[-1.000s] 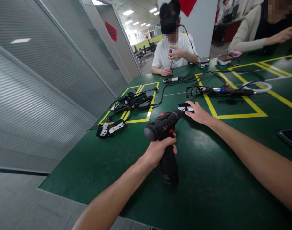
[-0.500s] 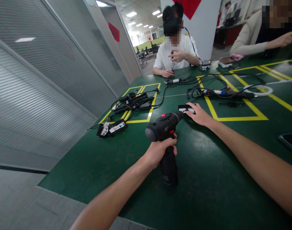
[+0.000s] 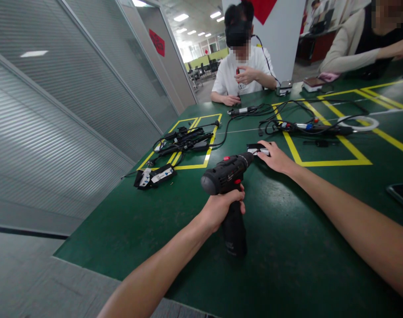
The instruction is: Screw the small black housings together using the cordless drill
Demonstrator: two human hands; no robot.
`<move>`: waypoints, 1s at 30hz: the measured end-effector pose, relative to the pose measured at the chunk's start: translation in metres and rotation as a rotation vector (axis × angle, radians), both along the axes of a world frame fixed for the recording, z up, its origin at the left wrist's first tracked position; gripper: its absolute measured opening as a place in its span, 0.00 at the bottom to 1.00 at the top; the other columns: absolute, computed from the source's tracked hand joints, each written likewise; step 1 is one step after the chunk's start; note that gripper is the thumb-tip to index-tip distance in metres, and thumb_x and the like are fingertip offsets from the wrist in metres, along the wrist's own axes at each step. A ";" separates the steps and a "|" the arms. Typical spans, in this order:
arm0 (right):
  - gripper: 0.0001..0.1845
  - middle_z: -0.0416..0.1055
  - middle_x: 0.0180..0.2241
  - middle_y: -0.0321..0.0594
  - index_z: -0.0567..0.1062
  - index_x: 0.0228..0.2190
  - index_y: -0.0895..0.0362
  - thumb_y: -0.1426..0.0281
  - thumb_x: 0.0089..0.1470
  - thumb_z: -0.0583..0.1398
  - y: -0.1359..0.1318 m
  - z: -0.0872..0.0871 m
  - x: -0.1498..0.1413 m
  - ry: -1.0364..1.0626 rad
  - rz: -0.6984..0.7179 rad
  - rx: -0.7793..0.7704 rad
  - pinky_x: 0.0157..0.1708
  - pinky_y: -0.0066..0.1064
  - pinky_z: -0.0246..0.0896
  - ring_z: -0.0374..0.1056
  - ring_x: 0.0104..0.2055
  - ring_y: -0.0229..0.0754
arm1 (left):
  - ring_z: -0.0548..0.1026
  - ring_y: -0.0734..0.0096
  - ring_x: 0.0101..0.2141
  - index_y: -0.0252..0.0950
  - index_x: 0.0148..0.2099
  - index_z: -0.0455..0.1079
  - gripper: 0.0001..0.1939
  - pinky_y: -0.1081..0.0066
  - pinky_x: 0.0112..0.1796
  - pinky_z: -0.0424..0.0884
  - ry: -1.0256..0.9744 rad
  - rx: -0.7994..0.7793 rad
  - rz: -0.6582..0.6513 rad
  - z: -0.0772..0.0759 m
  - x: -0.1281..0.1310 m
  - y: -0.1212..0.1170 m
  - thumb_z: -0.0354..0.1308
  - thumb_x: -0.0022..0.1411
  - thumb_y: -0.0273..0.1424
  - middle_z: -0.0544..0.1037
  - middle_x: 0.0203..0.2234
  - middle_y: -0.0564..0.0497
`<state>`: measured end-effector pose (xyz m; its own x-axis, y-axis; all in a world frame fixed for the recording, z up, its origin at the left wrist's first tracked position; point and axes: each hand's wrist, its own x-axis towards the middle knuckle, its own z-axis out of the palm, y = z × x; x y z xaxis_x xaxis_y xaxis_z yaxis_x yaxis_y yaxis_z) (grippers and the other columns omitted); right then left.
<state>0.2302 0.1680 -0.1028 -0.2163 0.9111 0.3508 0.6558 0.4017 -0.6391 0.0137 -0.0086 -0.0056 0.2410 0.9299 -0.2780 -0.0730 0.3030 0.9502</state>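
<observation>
A black cordless drill (image 3: 228, 172) with red buttons is in my left hand (image 3: 221, 207), whose fingers wrap round the grip. Its chuck points away from me, toward a small black-and-white box-like part (image 3: 258, 149) on the green table (image 3: 148, 225). My right hand (image 3: 274, 157) grips that part from the right, thumb on the near side and fingers over the far side. The chuck end overlaps the part's left side in view; whether the bit touches it I cannot tell.
Left of the drill lie two open black cases with white insides (image 3: 155, 175). Behind them is a heap of black tools and cables (image 3: 188, 140). More cabled tools (image 3: 307, 128) lie at the right, near a phone-like object (image 3: 401, 194). A person (image 3: 242, 66) sits opposite.
Both hands, the drill and the part hold almost the same place. The view has shifted very slightly. The person at the far right has moved an arm a little.
</observation>
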 end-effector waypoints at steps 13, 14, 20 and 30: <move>0.24 0.61 0.48 0.47 0.64 0.55 0.49 0.57 0.58 0.51 -0.003 0.005 0.000 0.046 0.007 -0.050 0.51 0.45 0.59 0.66 0.48 0.52 | 0.69 0.78 0.21 0.31 0.42 0.66 0.12 0.74 0.25 0.64 -0.048 0.016 -0.026 -0.001 -0.004 -0.001 0.55 0.53 0.28 0.71 0.30 0.50; 0.24 0.61 0.48 0.47 0.65 0.55 0.49 0.57 0.58 0.51 -0.003 0.006 0.000 0.050 0.007 -0.051 0.51 0.45 0.59 0.66 0.48 0.52 | 0.69 0.78 0.21 0.31 0.42 0.66 0.13 0.74 0.25 0.64 -0.051 0.009 -0.024 -0.001 -0.004 -0.001 0.55 0.53 0.28 0.71 0.31 0.50; 0.24 0.62 0.48 0.45 0.66 0.54 0.49 0.58 0.57 0.52 -0.003 0.007 -0.001 0.074 -0.002 -0.049 0.52 0.44 0.59 0.67 0.47 0.51 | 0.70 0.77 0.21 0.31 0.42 0.66 0.12 0.74 0.25 0.64 -0.061 0.004 -0.042 -0.002 -0.005 -0.001 0.55 0.53 0.28 0.72 0.32 0.49; 0.24 0.63 0.49 0.44 0.68 0.54 0.48 0.59 0.56 0.53 0.000 0.005 0.000 0.103 -0.013 -0.044 0.51 0.43 0.59 0.67 0.47 0.50 | 0.69 0.78 0.22 0.31 0.43 0.66 0.13 0.73 0.26 0.65 -0.050 0.009 -0.042 -0.003 -0.011 -0.002 0.56 0.54 0.30 0.73 0.34 0.47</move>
